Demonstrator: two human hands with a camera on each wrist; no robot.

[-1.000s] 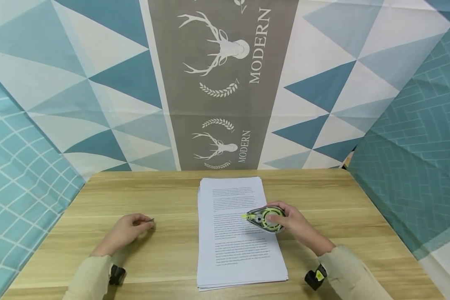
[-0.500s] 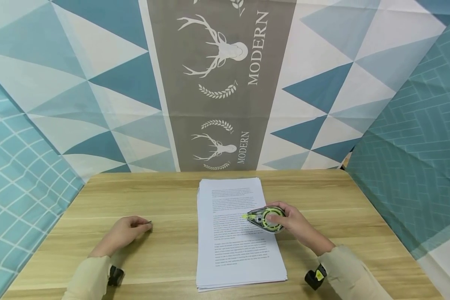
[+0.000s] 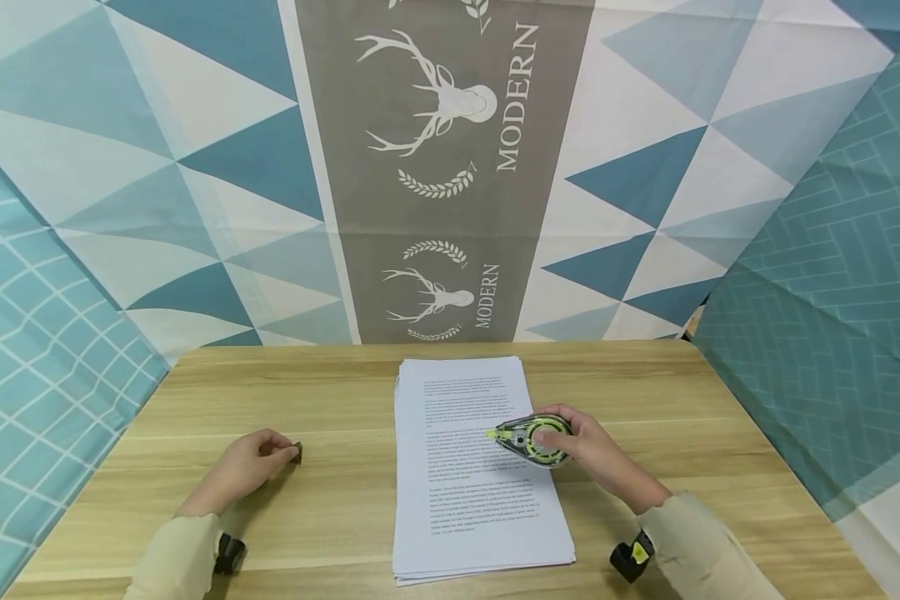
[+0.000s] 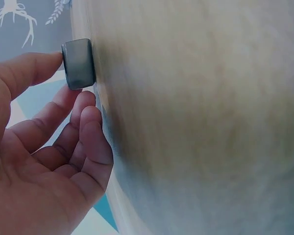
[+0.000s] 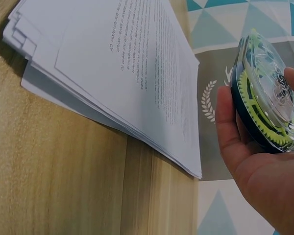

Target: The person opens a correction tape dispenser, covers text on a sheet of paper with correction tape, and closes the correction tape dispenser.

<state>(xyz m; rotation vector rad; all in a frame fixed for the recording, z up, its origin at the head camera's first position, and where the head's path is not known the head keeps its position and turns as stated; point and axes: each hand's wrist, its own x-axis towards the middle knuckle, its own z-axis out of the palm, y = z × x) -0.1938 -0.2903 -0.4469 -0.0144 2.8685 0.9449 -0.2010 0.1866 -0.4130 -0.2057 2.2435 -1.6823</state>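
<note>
My left hand is over the left part of the wooden table, pinching a small smoky-grey translucent cap between thumb and forefinger. In the left wrist view the other fingers bend loosely below the cap. My right hand grips a green and black correction tape by its round body, thumb on the clear side. Its lime-green tip points left over the printed pages and is uncovered. The right wrist view shows the correction tape raised apart from the paper stack, which lies in the middle of the table.
The wooden table runs back to a patterned cloth backdrop. Teal hangings stand along the sides. The stack's sheet edges are slightly uneven. A black wrist camera sits below my left hand, another below my right.
My left hand has drifted slightly left with the cap, which now shows more of its face in the head view. The right hand and correction tape have hardly moved.
</note>
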